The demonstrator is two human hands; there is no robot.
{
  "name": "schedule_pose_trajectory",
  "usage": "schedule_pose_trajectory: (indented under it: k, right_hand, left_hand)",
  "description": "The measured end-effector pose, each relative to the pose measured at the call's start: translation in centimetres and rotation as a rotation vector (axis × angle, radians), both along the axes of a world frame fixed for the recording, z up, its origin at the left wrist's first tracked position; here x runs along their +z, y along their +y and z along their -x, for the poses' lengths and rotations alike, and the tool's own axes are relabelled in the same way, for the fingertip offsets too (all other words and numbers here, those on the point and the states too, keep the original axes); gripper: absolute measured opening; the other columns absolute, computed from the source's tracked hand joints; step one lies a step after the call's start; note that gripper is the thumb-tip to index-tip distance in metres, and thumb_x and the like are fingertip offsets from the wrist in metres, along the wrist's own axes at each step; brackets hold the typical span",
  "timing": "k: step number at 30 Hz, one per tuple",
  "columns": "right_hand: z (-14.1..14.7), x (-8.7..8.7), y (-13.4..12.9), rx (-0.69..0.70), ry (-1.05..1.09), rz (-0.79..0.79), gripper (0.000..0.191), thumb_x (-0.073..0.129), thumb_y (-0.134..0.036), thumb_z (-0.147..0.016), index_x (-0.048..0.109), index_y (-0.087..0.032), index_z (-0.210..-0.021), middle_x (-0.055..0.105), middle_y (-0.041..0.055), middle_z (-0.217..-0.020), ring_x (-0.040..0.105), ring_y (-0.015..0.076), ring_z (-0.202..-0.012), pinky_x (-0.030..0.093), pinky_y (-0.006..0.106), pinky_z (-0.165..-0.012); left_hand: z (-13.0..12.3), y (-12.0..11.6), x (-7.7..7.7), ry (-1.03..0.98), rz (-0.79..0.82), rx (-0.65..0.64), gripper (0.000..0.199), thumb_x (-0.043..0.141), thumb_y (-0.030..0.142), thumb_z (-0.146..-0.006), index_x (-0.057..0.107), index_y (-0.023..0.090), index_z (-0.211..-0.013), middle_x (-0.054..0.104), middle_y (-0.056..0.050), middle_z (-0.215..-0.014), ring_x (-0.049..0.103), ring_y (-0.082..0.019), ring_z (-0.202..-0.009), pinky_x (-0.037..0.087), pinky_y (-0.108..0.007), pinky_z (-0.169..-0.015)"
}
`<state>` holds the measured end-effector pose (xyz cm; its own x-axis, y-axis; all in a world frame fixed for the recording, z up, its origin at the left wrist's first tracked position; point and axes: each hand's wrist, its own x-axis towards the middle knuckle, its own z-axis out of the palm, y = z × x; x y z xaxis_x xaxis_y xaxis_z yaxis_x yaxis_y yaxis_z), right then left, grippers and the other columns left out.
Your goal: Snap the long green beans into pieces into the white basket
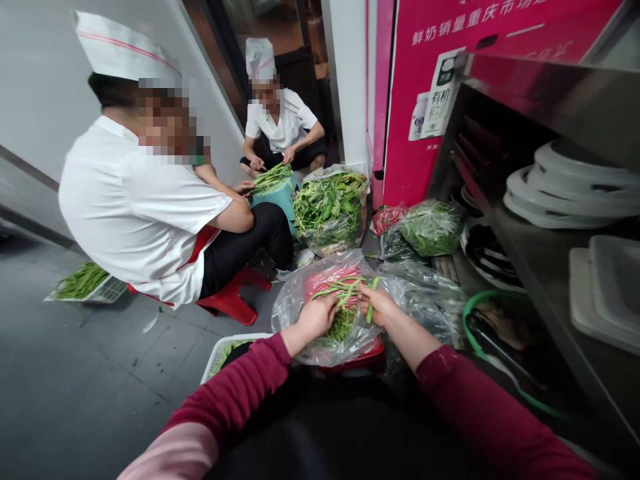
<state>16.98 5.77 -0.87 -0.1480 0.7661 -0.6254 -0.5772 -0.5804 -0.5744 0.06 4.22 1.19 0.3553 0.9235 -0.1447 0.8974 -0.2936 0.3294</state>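
In the middle of the head view, a clear plastic bag [290,303] lies open over a red stool [373,360], with small green trimmings [343,325] in it. My right hand [383,305] is closed around several long green beans [373,293], which stick out above and below the fingers. Some of them reach left toward my other hand. My left hand [315,319] is pinched shut at the left ends of these beans. Its fingertips are partly hidden, but a bean seems to be between them. Both hands are above the bag, a short gap apart.
Two people in white hats sit ahead, around a blue-green tub [277,197] topped with green stalks. A bag of leafy greens [330,207] stands beside it. White baskets [220,353] are at left. A metal shelf [530,260] with white dishes and a green-rimmed basket [467,310] border the right.
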Motion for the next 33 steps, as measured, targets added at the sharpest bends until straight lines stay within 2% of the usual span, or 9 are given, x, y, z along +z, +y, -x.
schedule_pose_trajectory:
  k: [3,7,11,14,17,21,24,29,33]
  right_hand:
    - [-0.2,0.2,0.3,-0.033,0.040,-0.080,0.016,0.054,-0.025,-0.082,0.049,-0.016,-0.070,0.041,-0.0065,-0.047,0.025,0.0025,-0.030,0.022,0.016,-0.030]
    - [-0.7,0.4,0.3,-0.078,-0.011,-0.228,0.018,0.062,-0.028,-0.074,0.049,-0.017,-0.069,0.040,-0.0075,-0.048,0.022,0.0027,-0.031,0.020,0.017,-0.031]
    - [-0.7,0.2,0.2,-0.048,-0.489,-0.416,0.019,0.065,-0.028,-0.068,0.048,-0.020,-0.063,0.046,-0.0038,-0.051,0.035,0.0084,-0.038,0.028,0.022,-0.038]
    - [-0.2,0.1,-0.1,0.027,-0.950,-0.667,0.009,0.064,-0.022,-0.068,0.055,-0.022,-0.067,0.057,0.0023,-0.065,0.051,0.0160,-0.061,0.037,0.025,-0.053]
    - [0.9,-0.2,-0.4,0.123,-1.067,-0.758,0.007,0.063,-0.019,-0.068,0.056,-0.022,-0.069,0.059,0.0038,-0.071,0.053,0.0174,-0.071,0.037,0.024,-0.057]
    - [2.3,-0.3,-0.7,0.302,-0.662,-0.434,0.026,0.058,-0.038,-0.075,0.048,-0.020,-0.059,0.042,-0.0035,-0.044,0.038,0.0101,-0.040,0.027,0.021,-0.038]
    - [2.6,0.1,-1.1,0.455,-0.232,-0.227,0.043,0.048,-0.055,-0.077,0.044,-0.018,-0.055,0.031,-0.0073,-0.039,0.022,0.0055,-0.032,0.017,0.019,-0.033]
    - [1.9,1.7,-2.3,0.671,0.187,-0.313,0.039,0.050,-0.054,-0.077,0.056,-0.015,-0.075,0.053,0.0008,-0.061,0.036,0.0054,-0.039,0.016,0.016,-0.033]
    - [1.2,2.7,-3.3,0.733,0.313,-0.399,0.034,0.053,-0.049,-0.077,0.053,-0.015,-0.071,0.034,-0.0069,-0.048,0.025,0.0042,-0.035,0.014,0.016,-0.033]
  left_hand:
    - [0.4,-1.9,2.0,-0.113,-0.041,-0.100,0.021,0.039,0.029,-0.085,0.056,0.020,-0.091,0.060,-0.007,-0.083,0.056,-0.018,-0.078,0.041,-0.027,-0.073]
    - [0.9,-3.9,3.4,-0.134,-0.081,-0.165,0.024,0.035,0.026,-0.086,0.056,0.018,-0.094,0.060,-0.009,-0.087,0.056,-0.018,-0.082,0.042,-0.027,-0.075]
    - [1.1,-5.4,5.2,-0.145,-0.137,-0.176,0.025,0.035,0.026,-0.086,0.056,0.018,-0.097,0.060,-0.009,-0.087,0.056,-0.017,-0.080,0.043,-0.027,-0.073]
    - [1.0,-6.2,7.9,-0.101,-0.231,-0.166,0.026,0.037,0.028,-0.085,0.058,0.017,-0.094,0.059,-0.009,-0.080,0.055,-0.018,-0.075,0.042,-0.028,-0.070]
    - [1.5,-6.1,11.3,-0.054,-0.331,-0.131,0.026,0.038,0.029,-0.085,0.059,0.017,-0.094,0.059,-0.010,-0.079,0.054,-0.018,-0.075,0.042,-0.029,-0.072]
    - [3.4,-4.8,14.3,-0.069,-0.308,-0.140,0.027,0.040,0.030,-0.085,0.061,0.019,-0.096,0.060,-0.007,-0.080,0.053,-0.016,-0.076,0.041,-0.028,-0.073]
    - [4.8,-3.8,14.5,-0.185,-0.199,-0.141,0.025,0.043,0.031,-0.084,0.064,0.020,-0.092,0.061,-0.005,-0.078,0.052,-0.015,-0.076,0.040,-0.026,-0.074]
    - [4.7,-2.7,12.4,-0.441,0.008,-0.049,0.023,0.051,0.033,-0.079,0.068,0.019,-0.086,0.062,-0.004,-0.073,0.052,-0.015,-0.073,0.040,-0.023,-0.071]
    - [3.6,-1.6,10.9,-0.543,0.174,0.000,0.025,0.053,0.035,-0.077,0.067,0.016,-0.084,0.061,-0.002,-0.070,0.052,-0.013,-0.065,0.040,-0.022,-0.066]
